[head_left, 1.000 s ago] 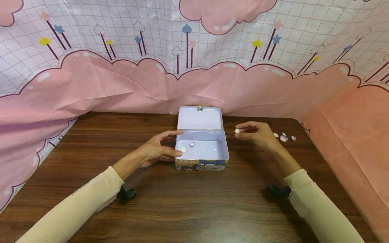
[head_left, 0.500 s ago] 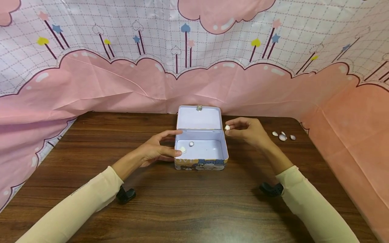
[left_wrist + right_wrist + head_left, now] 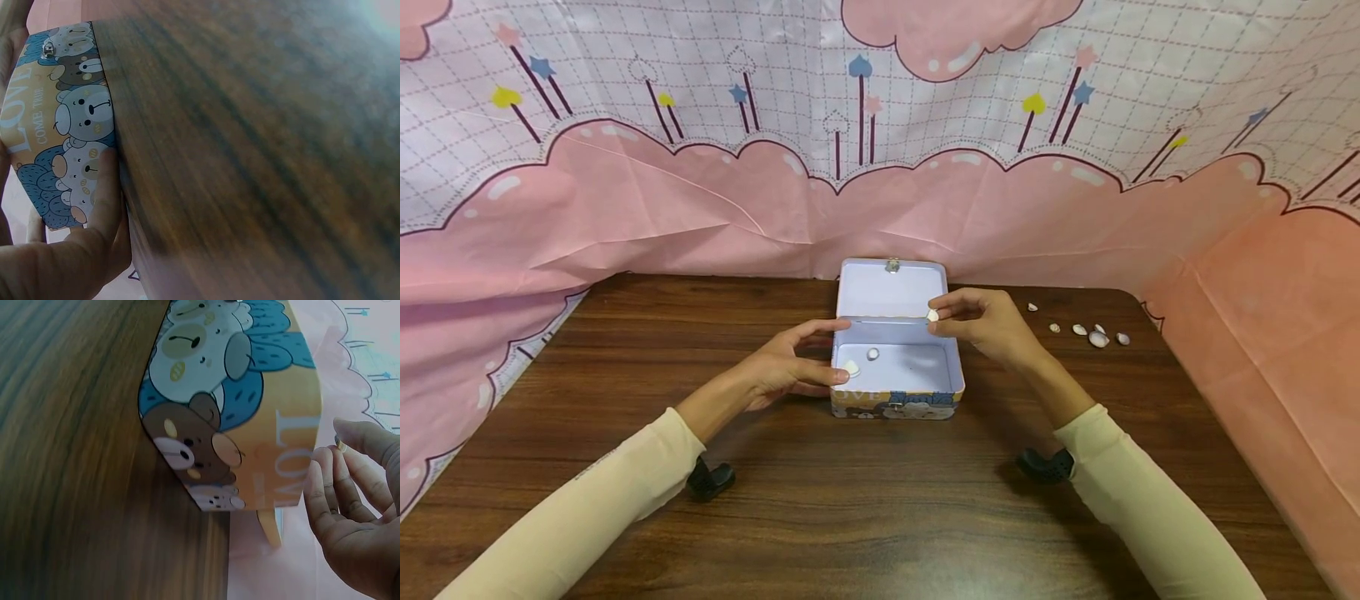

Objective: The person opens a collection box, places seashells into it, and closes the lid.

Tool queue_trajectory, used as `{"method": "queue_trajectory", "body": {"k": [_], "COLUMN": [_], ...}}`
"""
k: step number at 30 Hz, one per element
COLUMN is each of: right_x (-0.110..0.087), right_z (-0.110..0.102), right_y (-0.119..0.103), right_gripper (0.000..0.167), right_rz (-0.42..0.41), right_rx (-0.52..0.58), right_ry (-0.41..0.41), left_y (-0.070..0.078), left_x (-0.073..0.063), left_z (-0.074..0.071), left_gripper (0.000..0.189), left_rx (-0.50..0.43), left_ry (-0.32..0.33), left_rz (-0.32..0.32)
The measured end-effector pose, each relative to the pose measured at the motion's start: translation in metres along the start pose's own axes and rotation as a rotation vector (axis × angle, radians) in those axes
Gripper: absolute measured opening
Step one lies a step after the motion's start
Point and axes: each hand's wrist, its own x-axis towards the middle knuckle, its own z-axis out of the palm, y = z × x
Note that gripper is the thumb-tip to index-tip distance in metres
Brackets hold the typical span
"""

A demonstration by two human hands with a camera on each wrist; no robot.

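A tin box [image 3: 917, 404] with cartoon bears and "LOVE" printed on its sides stands on the table, its lid [image 3: 891, 289] raised at the back. Two white seashells lie inside: a larger one [image 3: 851, 368] near the left wall and a small one [image 3: 872, 354] beyond it. My left hand [image 3: 782, 367] holds the box at its left end, fingers spread along the wall and rim. Between thumb and fingertips, my right hand [image 3: 988, 327] pinches a small white seashell [image 3: 932, 316] over the box's back right corner. The right wrist view shows this shell [image 3: 340, 444] mostly covered by fingers.
Several more seashells [image 3: 1098, 339] lie scattered on the brown wooden table [image 3: 880, 500] to the right of the box. A pink and white patterned cloth [image 3: 722, 208] hangs close behind the table and along its sides.
My right hand has moved left with the pinched seashell, from beside the box to over its back right corner. Two shells on the table, hidden behind it before, now show. My left hand stays put.
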Motion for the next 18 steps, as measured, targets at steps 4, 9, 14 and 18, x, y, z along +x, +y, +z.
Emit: {"method": "queue_trajectory", "body": {"k": [4,9,14,18], "right_x": [0.003,0.005,0.006,0.007], "right_z": [0.007,0.015,0.021,0.024], "right_y": [0.000,-0.002,-0.004,-0.005], "right_gripper": [0.044,0.043,0.042,0.043], "right_rz": [-0.005,-0.016,-0.012,-0.015], "right_rx": [0.003,0.009,0.018,0.028], "right_ry": [-0.010,-0.022,-0.033,-0.040], "left_y": [-0.001,-0.001,-0.002,-0.002], "left_x": [0.001,0.001,0.001,0.001], "left_z": [0.000,0.000,0.001,0.000], "left_gripper": [0.090,0.089,0.091,0.091], "left_rx": [-0.005,-0.007,-0.008,-0.008], "left_ry": [0.004,0.006,0.009,0.009], "left_rz": [-0.006,-0.002,-0.004,-0.001]}}
